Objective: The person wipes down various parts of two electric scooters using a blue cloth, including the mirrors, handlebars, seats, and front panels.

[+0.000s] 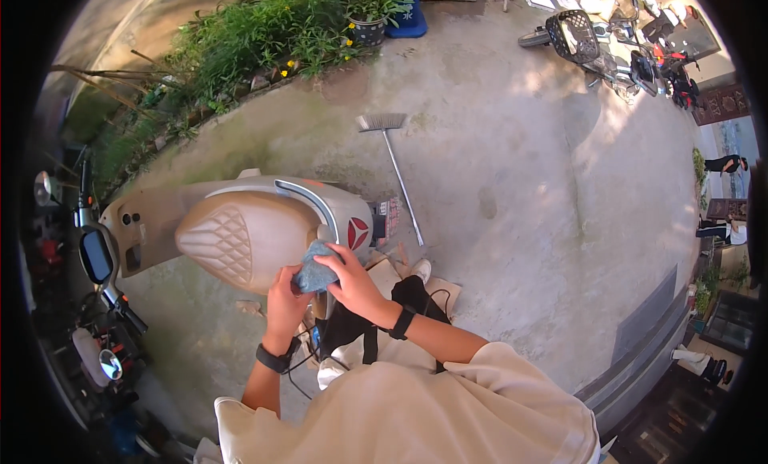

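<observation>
Both hands hold a folded blue-grey cloth [316,268] near the rear of a scooter seat. My left hand [287,302] grips its lower left side, and my right hand [354,279] has its fingers over the upper right side. Just beyond the cloth is the tan seat [270,236] with a quilted front section. The scooter's pale rear body [342,203] carries a grab rail and a red tail light [358,232]. At the left are its handlebars with a dark display [96,256] and a round mirror [45,188].
A broom [399,176] lies on the concrete, right of the scooter. Cardboard [444,293] and a dark cable lie by my feet. Plants [252,44] border the upper left. Another two-wheeler with a basket [573,37] is at upper right; people stand at far right.
</observation>
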